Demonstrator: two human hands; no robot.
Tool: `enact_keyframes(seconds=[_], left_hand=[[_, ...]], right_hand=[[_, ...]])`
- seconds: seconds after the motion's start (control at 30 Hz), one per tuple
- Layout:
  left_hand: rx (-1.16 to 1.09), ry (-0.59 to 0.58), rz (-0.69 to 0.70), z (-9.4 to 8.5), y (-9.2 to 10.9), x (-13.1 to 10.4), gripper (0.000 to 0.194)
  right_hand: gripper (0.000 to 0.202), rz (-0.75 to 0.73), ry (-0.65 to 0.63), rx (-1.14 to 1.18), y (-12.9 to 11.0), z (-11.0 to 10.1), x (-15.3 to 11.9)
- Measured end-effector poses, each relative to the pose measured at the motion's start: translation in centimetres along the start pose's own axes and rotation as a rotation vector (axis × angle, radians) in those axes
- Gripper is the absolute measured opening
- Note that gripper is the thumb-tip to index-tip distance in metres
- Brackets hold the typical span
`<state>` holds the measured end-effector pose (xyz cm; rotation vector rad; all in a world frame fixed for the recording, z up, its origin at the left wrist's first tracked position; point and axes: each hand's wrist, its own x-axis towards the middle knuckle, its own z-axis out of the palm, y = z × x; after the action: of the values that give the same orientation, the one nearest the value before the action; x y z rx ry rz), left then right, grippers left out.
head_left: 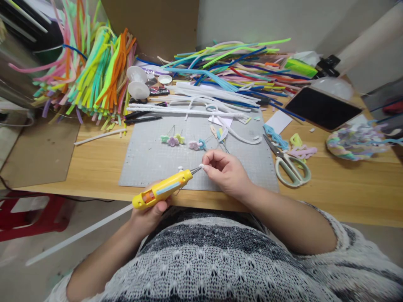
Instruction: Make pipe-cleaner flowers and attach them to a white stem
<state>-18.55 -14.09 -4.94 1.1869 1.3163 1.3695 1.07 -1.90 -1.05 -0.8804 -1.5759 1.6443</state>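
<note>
My left hand [147, 220] is closed around a yellow hot glue gun [163, 189], with a long whitish glue stick [78, 235] sticking out of its back end. The gun's narrow metal tip points right. There, my right hand [231, 174] pinches a small white piece [202, 166] between thumb and index finger; the fingers partly hide it. Beyond the hands, small pipe-cleaner flowers on thin wire stems lie on the grey cutting mat [145, 163], among them a purple flower [173, 141] and a pink one [194, 145].
Scissors [291, 167] lie at the mat's right edge beside blue twisted pipe cleaners [276, 136]. Bundled colourful pipe cleaners [94, 75] stand at left; loose ones lie along the back. A dark-screened device [323, 108] and white spool [138, 82] are also there.
</note>
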Motion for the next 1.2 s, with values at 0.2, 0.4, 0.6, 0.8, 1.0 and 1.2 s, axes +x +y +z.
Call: enact_keyframes(seconds=[0.2, 0.4, 0.6, 0.8, 1.0, 1.2], left_hand=[[0.057, -0.051, 0.017, 0.0, 1.0, 0.5, 0.044], [0.141, -0.147, 0.122, -0.3, 1.3, 0.9, 0.038], [0.054, -0.114, 0.080, -0.1, 1.3, 0.4, 0.039], [0.729, 0.220, 0.053, -3.7, 2.3, 2.6, 0.025], [1.172, 0.263, -0.062, -7.0, 2.1, 4.6, 0.023], [1.140, 0.320, -0.016, -7.5, 3.0, 5.0, 0.027]], right_hand=[[0.009, 0.012, -0.016, 0.012, -0.1, 0.0, -0.1], [0.011, 0.020, -0.036, 0.049, -0.4, -0.1, -0.1], [0.010, 0.058, -0.017, 0.012, 0.0, -0.2, 0.2], [0.012, 0.076, -0.009, 0.028, 0.0, -0.4, 0.4], [0.012, 0.073, 0.020, 0.024, 0.3, -0.6, 0.6], [0.011, 0.051, 0.026, 0.024, 0.5, -0.6, 0.8]])
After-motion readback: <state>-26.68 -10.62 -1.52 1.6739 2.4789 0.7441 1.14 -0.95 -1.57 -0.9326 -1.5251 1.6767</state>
